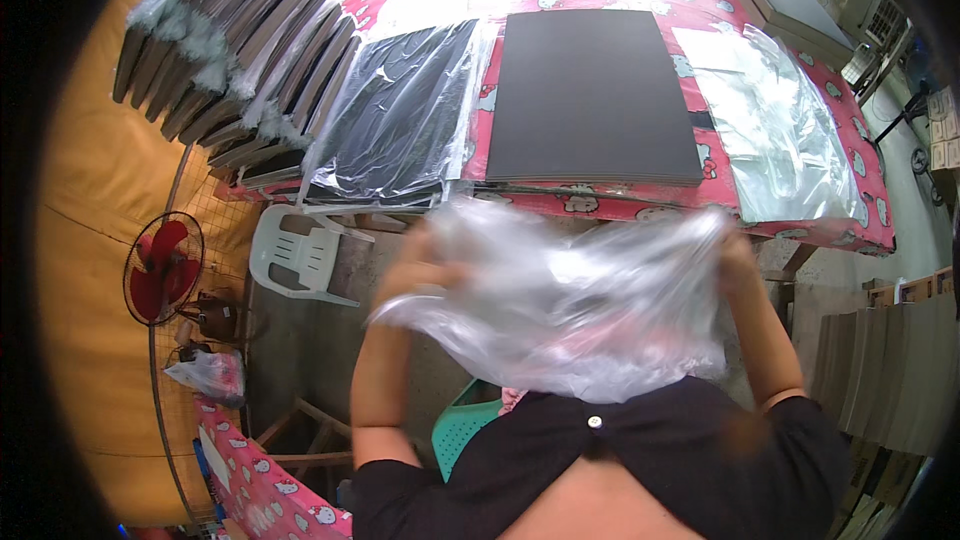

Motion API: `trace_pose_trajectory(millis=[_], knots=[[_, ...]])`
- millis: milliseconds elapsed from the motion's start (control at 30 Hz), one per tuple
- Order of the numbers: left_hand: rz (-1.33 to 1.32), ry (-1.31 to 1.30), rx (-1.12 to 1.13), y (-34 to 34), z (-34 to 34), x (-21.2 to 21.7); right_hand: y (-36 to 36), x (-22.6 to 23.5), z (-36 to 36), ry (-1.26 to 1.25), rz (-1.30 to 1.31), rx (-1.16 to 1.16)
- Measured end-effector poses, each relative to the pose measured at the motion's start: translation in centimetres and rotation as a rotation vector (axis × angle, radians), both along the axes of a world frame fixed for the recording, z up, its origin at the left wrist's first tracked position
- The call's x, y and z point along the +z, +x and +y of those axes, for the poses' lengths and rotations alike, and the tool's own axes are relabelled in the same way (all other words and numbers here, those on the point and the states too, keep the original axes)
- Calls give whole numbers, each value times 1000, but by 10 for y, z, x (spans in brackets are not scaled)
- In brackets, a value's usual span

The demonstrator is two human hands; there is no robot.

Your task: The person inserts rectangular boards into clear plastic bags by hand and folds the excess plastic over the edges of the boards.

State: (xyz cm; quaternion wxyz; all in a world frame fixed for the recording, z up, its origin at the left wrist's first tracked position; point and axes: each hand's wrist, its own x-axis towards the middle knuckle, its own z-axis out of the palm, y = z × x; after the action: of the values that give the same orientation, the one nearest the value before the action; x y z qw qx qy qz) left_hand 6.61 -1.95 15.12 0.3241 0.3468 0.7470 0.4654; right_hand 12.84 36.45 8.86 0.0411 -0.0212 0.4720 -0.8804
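Note:
A clear plastic bag (590, 290) is stretched between my two hands in front of my chest, blurred by motion. My left hand (432, 258) grips its left side, the fingers smeared and partly behind the film. At the bag's upper right corner, my right hand (738, 255) is closed on the plastic. Just beyond the bag, a stack of dark grey flat sheets (595, 100) lies on the table. To its left is a dark stack wrapped in clear plastic (400, 110), and to its right a pile of clear plastic bags (785, 130).
The table (620, 208) has a pink patterned cover. Many plastic-wrapped dark bundles (240, 50) are piled at far left. Grey boards (785, 0) lie at the far right corner. A white chair (300, 255), a red fan (165, 270) and a green seat (465, 430) stand nearby.

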Motion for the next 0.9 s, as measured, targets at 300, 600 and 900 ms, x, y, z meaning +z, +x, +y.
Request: trace_pose_trajectory(millis=[300, 600, 900], knots=[[-950, 1371, 218, -48, -49, -80, -7, -15, 45, 636, 60, 731], [-491, 32, 236, -57, 34, -97, -16, -39, 105, 494, -81, -131], [-386, 608, 1060, -102, 59, -116, -111, -47, 86, 780, -241, -466]])
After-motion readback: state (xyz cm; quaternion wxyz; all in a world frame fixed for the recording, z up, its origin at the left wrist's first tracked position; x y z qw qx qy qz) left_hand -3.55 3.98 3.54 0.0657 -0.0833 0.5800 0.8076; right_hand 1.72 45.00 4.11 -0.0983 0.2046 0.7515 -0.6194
